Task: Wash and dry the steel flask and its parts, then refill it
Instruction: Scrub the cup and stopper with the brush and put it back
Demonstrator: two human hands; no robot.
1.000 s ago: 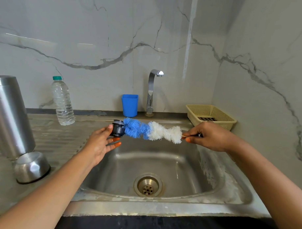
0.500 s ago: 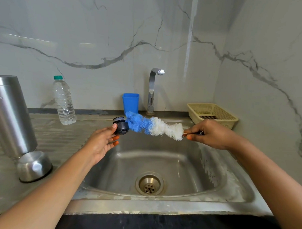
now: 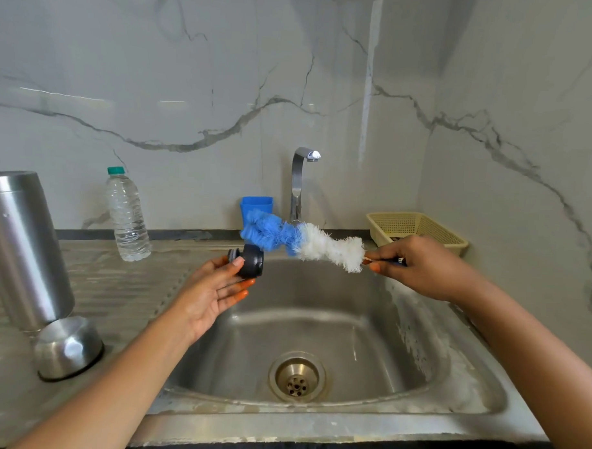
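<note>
Both hands clamped: left hand on black stopper; right hand on bottle brush.

Flask and cap stand left of the sink, bottle behind them, tap behind the sink, basket at its right rear.

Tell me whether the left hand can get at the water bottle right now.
Probably reachable: nothing stands between the left hand and the water bottle, but that hand is holding the black stopper.
</note>
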